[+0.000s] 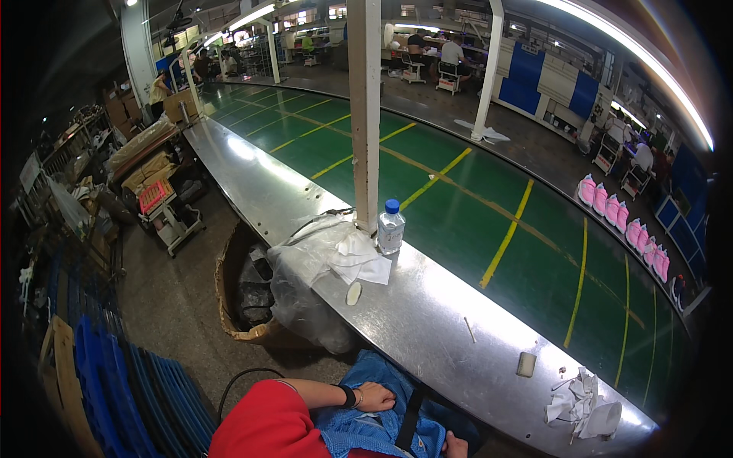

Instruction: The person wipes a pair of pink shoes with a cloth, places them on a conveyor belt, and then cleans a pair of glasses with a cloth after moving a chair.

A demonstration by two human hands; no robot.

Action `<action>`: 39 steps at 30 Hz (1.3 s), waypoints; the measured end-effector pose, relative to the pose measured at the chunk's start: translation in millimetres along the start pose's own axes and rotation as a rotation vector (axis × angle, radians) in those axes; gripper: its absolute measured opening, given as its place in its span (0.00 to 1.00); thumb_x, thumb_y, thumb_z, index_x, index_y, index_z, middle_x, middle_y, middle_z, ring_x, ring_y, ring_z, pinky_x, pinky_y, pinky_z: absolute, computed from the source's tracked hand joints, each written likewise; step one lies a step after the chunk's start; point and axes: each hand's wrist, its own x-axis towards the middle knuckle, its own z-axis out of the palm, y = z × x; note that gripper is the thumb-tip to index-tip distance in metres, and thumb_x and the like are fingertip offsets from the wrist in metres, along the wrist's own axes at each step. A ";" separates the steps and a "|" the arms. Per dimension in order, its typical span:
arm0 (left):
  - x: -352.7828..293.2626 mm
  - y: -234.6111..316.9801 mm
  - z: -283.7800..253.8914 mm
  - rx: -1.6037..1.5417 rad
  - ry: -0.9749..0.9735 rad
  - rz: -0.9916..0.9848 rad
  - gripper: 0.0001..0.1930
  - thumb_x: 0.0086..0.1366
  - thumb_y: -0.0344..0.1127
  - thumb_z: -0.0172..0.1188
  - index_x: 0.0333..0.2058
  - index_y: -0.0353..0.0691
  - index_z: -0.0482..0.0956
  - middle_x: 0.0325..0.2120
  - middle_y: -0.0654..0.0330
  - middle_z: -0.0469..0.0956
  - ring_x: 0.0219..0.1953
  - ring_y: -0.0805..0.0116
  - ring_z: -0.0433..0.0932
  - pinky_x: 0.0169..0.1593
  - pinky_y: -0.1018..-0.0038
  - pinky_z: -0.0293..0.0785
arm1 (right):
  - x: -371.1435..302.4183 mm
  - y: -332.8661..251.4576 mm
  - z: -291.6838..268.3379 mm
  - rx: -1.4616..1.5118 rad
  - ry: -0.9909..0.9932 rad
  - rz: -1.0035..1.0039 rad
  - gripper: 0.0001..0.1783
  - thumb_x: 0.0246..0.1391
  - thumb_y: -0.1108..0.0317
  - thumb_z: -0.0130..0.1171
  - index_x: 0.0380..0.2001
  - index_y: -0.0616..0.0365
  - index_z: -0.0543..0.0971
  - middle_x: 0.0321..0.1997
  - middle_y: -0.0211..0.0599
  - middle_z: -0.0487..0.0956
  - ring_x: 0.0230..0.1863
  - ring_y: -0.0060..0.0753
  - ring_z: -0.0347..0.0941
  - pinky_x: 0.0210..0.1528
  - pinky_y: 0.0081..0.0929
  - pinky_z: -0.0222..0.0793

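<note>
My left hand, with a black band at its wrist, rests on the blue apron over my lap. Its fingers are curled in, and I see nothing in them. At the lower edge, my right hand lies beside the blue cloth, mostly cut off, its fingers hidden. Across the metal ledge in front of me lie a small grey-beige block, a thin white stick and a white oval piece. Crumpled white scraps are heaped at the ledge's right end.
A clear bottle with a blue cap stands by a white post. Clear plastic and white cloths drape over the ledge above a cardboard bin. Beyond runs a green conveyor, with pink shoes along its far side. Several people sit farther off.
</note>
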 end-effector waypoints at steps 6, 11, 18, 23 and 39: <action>-0.1 -0.1 -0.9 -0.006 -0.004 0.005 0.15 0.53 0.43 0.44 0.18 0.39 0.68 0.16 0.52 0.71 0.21 0.53 0.72 0.27 0.61 0.65 | 2.7 4.0 0.3 -0.023 -0.002 0.001 0.26 0.52 0.51 0.46 0.08 0.57 0.68 0.10 0.28 0.66 0.15 0.22 0.57 0.20 0.25 0.54; -0.2 1.2 -2.1 -0.007 -0.012 0.002 0.15 0.53 0.43 0.44 0.18 0.39 0.68 0.16 0.52 0.71 0.21 0.53 0.72 0.27 0.61 0.65 | 0.1 -1.7 0.4 -0.044 0.006 -0.001 0.27 0.52 0.50 0.45 0.08 0.57 0.68 0.10 0.29 0.66 0.15 0.23 0.57 0.20 0.27 0.55; 0.5 3.0 -3.1 -0.001 -0.027 -0.008 0.15 0.54 0.44 0.44 0.18 0.38 0.68 0.16 0.52 0.72 0.22 0.53 0.72 0.27 0.61 0.65 | -7.3 -13.6 1.0 -0.076 0.005 -0.024 0.28 0.52 0.49 0.45 0.08 0.59 0.68 0.11 0.34 0.68 0.16 0.25 0.59 0.22 0.27 0.57; 0.9 0.2 -0.3 -0.025 -0.026 -0.024 0.17 0.55 0.46 0.44 0.17 0.39 0.68 0.16 0.52 0.71 0.22 0.53 0.72 0.27 0.61 0.65 | -8.7 -16.2 1.8 -0.095 0.035 -0.005 0.28 0.52 0.49 0.45 0.08 0.59 0.69 0.11 0.35 0.68 0.17 0.27 0.60 0.23 0.29 0.57; 0.4 1.6 -1.8 -0.021 -0.038 -0.030 0.16 0.54 0.45 0.44 0.17 0.39 0.68 0.16 0.53 0.72 0.22 0.54 0.73 0.28 0.61 0.66 | -11.6 -18.1 7.0 -0.097 0.058 -0.063 0.28 0.53 0.50 0.44 0.09 0.61 0.69 0.10 0.34 0.68 0.16 0.26 0.59 0.23 0.30 0.58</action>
